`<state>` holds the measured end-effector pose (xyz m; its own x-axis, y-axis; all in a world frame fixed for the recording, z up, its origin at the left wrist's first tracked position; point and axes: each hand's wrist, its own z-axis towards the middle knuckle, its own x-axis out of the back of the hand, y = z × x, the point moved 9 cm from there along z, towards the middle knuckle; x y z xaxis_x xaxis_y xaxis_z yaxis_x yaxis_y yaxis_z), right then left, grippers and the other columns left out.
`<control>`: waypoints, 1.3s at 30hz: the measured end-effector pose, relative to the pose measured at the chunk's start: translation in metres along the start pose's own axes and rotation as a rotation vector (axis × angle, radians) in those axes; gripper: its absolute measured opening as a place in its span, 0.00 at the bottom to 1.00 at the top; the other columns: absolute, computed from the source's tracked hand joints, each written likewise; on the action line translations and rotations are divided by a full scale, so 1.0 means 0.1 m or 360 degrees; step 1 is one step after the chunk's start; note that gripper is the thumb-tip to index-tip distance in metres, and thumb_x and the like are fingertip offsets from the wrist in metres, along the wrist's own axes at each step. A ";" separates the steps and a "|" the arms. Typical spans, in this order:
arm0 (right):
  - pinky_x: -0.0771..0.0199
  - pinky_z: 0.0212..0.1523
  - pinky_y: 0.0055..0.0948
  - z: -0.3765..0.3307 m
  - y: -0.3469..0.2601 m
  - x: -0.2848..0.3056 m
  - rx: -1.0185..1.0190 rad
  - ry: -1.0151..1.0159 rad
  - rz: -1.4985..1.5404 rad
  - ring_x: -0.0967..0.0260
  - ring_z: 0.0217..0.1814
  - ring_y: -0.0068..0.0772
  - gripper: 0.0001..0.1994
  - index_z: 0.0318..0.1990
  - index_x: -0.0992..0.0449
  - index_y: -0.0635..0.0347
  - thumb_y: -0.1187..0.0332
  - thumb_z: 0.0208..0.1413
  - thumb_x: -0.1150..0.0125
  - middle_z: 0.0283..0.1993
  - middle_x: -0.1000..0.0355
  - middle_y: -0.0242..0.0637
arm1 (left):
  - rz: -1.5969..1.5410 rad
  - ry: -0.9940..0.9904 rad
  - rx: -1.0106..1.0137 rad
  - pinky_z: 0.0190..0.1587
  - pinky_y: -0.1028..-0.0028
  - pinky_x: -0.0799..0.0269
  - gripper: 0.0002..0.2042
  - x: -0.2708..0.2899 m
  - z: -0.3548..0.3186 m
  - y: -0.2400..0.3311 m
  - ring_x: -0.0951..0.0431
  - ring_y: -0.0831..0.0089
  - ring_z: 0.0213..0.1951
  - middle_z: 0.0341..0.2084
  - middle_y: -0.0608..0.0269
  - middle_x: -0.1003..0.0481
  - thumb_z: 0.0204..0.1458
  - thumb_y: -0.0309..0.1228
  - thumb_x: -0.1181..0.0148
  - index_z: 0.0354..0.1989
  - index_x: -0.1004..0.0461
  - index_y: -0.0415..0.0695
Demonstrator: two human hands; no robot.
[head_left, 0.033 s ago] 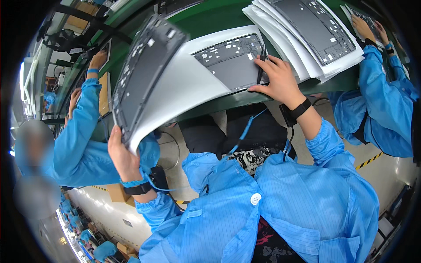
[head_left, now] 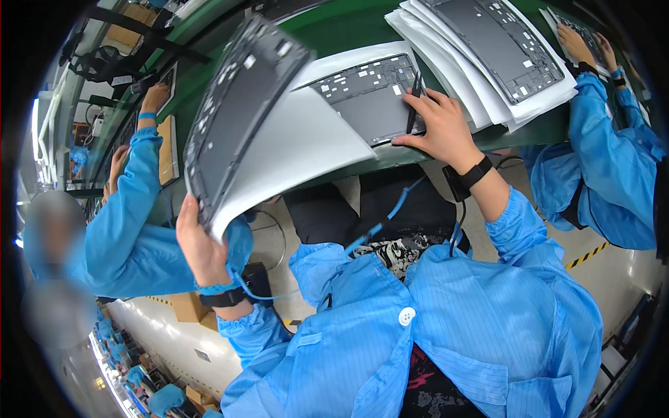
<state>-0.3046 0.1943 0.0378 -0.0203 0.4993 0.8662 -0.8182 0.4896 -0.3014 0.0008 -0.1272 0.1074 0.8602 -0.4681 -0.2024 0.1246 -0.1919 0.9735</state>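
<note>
My left hand [head_left: 202, 244] is closed on the near edge of a thin dark grey device panel [head_left: 237, 111] with small white patches, raised and tilted at the left. A white sheet [head_left: 300, 143] hangs curved beneath that panel, its near corner in the same grip. On the table in front of me lies a second dark grey panel [head_left: 366, 115], partly covered by the sheet. My right hand [head_left: 442, 129] rests at its right end, index finger over a pair of black tweezers [head_left: 414, 104] and thumb on the panel's near edge.
To the right, a stack of panels [head_left: 488, 49] is interleaved with white sheets on the green table [head_left: 348, 31]. Co-workers in blue sleeves [head_left: 132, 188] sit close on both sides. A blue coiled cord [head_left: 390, 216] crosses my lap. Behind the left co-worker's arm is a brown board [head_left: 167, 150].
The raised panel and sheet have shifted slightly to the right with my left hand. My right hand and the lying panel have hardly moved.
</note>
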 end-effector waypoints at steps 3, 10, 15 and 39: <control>0.41 0.61 0.47 0.03 -0.05 0.00 -0.0022 -0.0030 -0.0096 0.40 0.66 0.49 0.41 0.60 0.30 0.51 0.38 0.40 0.31 0.58 0.29 0.38 | -0.0193 -0.0488 0.0096 0.50 0.67 0.25 0.16 -0.61 -0.03 -0.16 0.20 0.63 0.46 0.47 0.51 0.23 0.65 0.30 0.53 0.56 0.31 0.31; 0.43 0.62 0.44 -0.02 -0.12 0.08 -0.0081 0.0078 0.0149 0.40 0.65 0.45 0.37 0.61 0.31 0.52 0.47 0.43 0.28 0.58 0.30 0.40 | -0.0240 -0.0650 0.0015 0.55 0.68 0.29 0.17 -1.49 0.44 -0.53 0.23 0.65 0.49 0.50 0.51 0.24 0.65 0.29 0.54 0.56 0.31 0.29; 0.38 0.60 0.38 -0.04 0.07 0.12 -0.0288 0.0170 0.0523 0.32 0.58 0.41 0.26 0.58 0.28 0.56 0.58 0.52 0.32 0.54 0.27 0.39 | -0.0165 -0.0662 0.0117 0.54 0.69 0.28 0.17 -1.63 0.60 -1.00 0.24 0.69 0.49 0.49 0.55 0.25 0.66 0.28 0.53 0.58 0.34 0.30; 0.41 0.65 0.47 0.01 -0.62 -0.53 -0.1123 -0.0060 0.3390 0.40 0.67 0.41 0.29 0.65 0.41 0.51 0.44 0.65 0.51 0.66 0.40 0.34 | -0.0820 -0.0906 0.0464 0.51 0.67 0.24 0.17 -2.28 0.14 -0.69 0.21 0.63 0.46 0.48 0.50 0.24 0.66 0.29 0.58 0.57 0.32 0.31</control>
<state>-0.2532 0.1365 0.0111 -0.3338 0.4731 -0.8153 0.6810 -0.4769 -0.5556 -0.2103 -0.0194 0.0851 0.3375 -0.6113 -0.7158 0.2346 -0.6818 0.6929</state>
